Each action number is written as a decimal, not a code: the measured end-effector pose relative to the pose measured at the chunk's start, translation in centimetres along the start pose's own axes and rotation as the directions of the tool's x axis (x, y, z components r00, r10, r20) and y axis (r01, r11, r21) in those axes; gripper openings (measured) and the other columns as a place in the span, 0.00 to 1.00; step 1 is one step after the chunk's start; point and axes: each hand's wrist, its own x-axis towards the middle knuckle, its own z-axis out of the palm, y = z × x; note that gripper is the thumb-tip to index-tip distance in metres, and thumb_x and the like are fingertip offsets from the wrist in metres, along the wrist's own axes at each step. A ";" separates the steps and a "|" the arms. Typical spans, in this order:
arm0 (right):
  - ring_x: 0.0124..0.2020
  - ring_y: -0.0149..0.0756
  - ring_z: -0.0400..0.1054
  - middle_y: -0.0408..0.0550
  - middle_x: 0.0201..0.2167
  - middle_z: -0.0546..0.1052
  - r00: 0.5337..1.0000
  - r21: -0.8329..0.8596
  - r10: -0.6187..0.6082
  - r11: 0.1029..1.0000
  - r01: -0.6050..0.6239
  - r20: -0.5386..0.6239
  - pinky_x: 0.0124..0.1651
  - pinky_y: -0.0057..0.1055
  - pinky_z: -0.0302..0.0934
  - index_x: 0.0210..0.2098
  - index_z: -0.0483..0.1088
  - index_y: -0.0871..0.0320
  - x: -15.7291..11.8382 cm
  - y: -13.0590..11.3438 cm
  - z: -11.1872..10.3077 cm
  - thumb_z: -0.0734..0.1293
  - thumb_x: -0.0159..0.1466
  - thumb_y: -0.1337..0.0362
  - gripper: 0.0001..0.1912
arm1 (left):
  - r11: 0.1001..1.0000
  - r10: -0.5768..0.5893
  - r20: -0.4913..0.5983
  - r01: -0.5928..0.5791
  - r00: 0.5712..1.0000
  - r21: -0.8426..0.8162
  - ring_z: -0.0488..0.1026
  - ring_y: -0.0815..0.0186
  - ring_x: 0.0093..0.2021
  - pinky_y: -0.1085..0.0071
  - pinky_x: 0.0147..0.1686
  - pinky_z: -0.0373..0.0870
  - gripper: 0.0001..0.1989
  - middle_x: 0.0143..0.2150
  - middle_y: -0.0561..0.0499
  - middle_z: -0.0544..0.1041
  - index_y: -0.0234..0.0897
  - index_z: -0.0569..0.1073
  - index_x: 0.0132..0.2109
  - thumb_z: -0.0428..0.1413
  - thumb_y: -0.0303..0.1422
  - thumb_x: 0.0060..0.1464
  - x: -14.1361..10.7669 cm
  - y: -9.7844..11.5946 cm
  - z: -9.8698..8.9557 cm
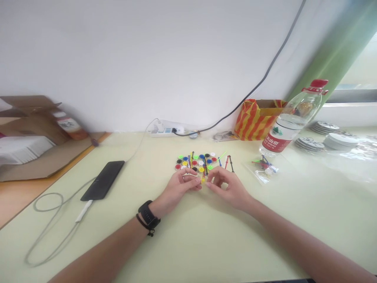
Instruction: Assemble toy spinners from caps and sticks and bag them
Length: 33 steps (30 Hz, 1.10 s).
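Between the thumb and fingers of my left hand (184,182) is a small yellow plastic piece (202,180). My right hand (228,186) is beside it, fingers curled and thumb close to the index finger. Whether a tiny part sits in that pinch is too small to see. Just beyond both hands lie several small coloured discs (180,161) in rows, in red, blue, yellow, green, black and white. Thin coloured plastic sticks (231,163) lie across and to the right of them. My fingers hide some of the nearest discs.
Right of the hands are a clear plastic bag of small parts (263,171), a large water bottle (284,129), a striped bag (253,120) and stacked white discs (309,143). Leftward lie a black phone (103,181) with its cable and a cardboard box (32,118). A power strip (166,131) lies by the wall.
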 end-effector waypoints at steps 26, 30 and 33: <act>0.24 0.30 0.52 0.40 0.24 0.65 0.944 -0.638 0.074 0.754 0.158 0.322 0.29 0.30 0.43 0.28 0.54 0.56 -0.4 -0.6 -0.3 0.61 0.65 0.67 0.11 | 0.903 0.230 -0.086 -0.179 0.969 0.390 0.75 0.63 0.38 0.69 0.39 0.72 0.11 0.41 0.48 0.79 0.37 0.77 0.42 0.62 0.40 0.58 0.8 -1.9 -0.4; 0.24 0.29 0.52 0.42 0.25 0.68 0.936 -0.751 0.138 0.639 0.166 0.325 0.29 0.32 0.39 0.29 0.55 0.56 -0.6 -1.0 0.2 0.60 0.65 0.67 0.09 | 0.842 0.303 -0.151 -0.190 0.941 0.504 0.73 0.65 0.35 0.70 0.36 0.69 0.08 0.39 0.50 0.78 0.38 0.76 0.41 0.60 0.38 0.59 1.1 -2.2 -0.8; 0.24 0.29 0.52 0.42 0.26 0.69 0.932 -0.781 0.182 0.608 0.144 0.314 0.30 0.32 0.38 0.28 0.55 0.56 -0.7 -1.1 0.1 0.60 0.64 0.67 0.09 | 0.834 0.300 -0.143 -0.187 0.943 0.520 0.72 0.66 0.34 0.71 0.34 0.67 0.08 0.38 0.50 0.78 0.38 0.75 0.41 0.60 0.38 0.59 1.0 -2.4 -0.8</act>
